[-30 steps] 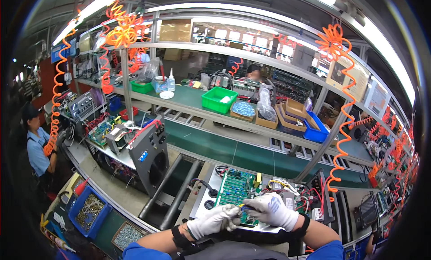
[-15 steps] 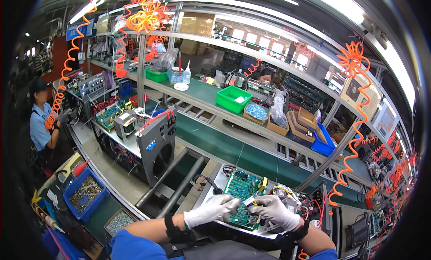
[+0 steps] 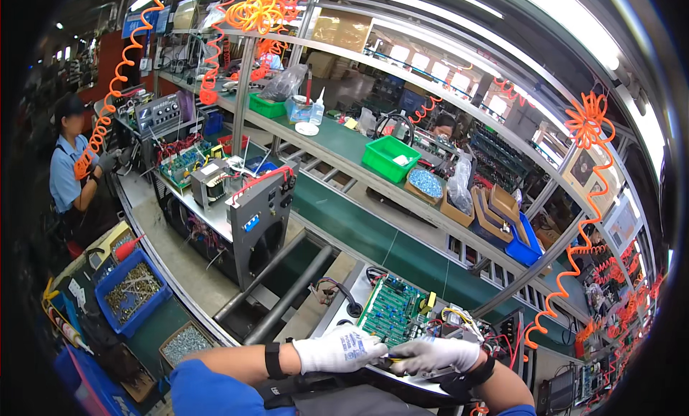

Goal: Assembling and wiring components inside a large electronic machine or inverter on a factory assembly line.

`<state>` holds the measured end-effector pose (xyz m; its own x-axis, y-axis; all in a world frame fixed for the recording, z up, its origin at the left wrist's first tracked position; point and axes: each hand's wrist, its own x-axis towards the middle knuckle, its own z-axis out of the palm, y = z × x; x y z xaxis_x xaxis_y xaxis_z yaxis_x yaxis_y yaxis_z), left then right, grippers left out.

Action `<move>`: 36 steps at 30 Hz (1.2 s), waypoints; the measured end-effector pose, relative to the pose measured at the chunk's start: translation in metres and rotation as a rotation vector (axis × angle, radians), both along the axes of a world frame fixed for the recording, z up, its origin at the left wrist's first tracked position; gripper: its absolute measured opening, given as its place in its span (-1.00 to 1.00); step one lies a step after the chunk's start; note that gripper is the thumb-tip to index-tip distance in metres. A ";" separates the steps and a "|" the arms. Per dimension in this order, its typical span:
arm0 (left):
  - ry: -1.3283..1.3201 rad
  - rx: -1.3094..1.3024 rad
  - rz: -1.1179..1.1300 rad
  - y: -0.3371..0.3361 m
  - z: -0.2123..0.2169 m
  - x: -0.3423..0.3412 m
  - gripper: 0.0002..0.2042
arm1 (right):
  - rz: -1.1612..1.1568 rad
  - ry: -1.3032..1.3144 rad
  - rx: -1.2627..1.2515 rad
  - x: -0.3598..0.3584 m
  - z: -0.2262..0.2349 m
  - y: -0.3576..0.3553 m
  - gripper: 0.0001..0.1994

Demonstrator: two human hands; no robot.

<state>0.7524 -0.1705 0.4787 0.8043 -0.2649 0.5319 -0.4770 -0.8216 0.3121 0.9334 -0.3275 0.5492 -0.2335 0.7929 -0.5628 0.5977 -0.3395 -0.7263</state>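
Note:
A green circuit board (image 3: 391, 312) lies in an open metal chassis in front of me. My left hand (image 3: 343, 350), in a white glove, is at the board's near left edge with its fingers drawn together. What it pinches, if anything, is hidden. My right hand (image 3: 439, 355), gloved too, is closed at the board's near edge, its fingertips close to the left ones. A bit of yellow wire (image 3: 395, 358) shows between the hands, at the right fingertips. The wire's end is covered by the fingers.
Bare rollers (image 3: 291, 294) lie left of the chassis, with another opened unit (image 3: 262, 215) beyond. Blue bin (image 3: 133, 290) of screws and a box of small fasteners (image 3: 185, 344) stand at lower left. Orange coiled hose (image 3: 588, 186) hangs at right. A co-worker (image 3: 68, 165) stands far left.
Both hands have come down to the board's near edge and closer together. The white connector with wires, seen earlier in my right hand, is now hidden. The view has shifted slightly.

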 end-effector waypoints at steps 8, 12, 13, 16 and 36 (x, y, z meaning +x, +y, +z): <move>-0.128 -0.575 0.132 -0.004 -0.002 0.026 -0.65 | -0.434 -0.151 0.423 -0.021 0.029 -0.013 -0.80; 1.103 -1.502 -0.432 -0.018 -0.003 0.011 -0.45 | 0.397 -1.002 0.848 -0.026 0.021 -0.010 -0.86; 1.049 -1.457 -0.427 -0.018 -0.005 0.011 -0.45 | 0.393 -1.024 0.916 -0.027 0.015 -0.014 -0.83; 1.004 -1.288 -0.307 -0.013 -0.008 0.006 -0.51 | 0.309 -0.812 0.869 -0.020 0.016 -0.012 -0.78; 1.150 -1.264 -0.345 -0.019 -0.007 0.005 -0.44 | 0.275 -0.869 0.896 -0.043 -0.011 -0.036 -0.87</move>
<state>0.7573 -0.1894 0.4714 0.8892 -0.3986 -0.2246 0.3435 0.2575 0.9032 0.8900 -0.3633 0.5382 -0.2754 0.9570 0.0917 0.9613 0.2740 0.0275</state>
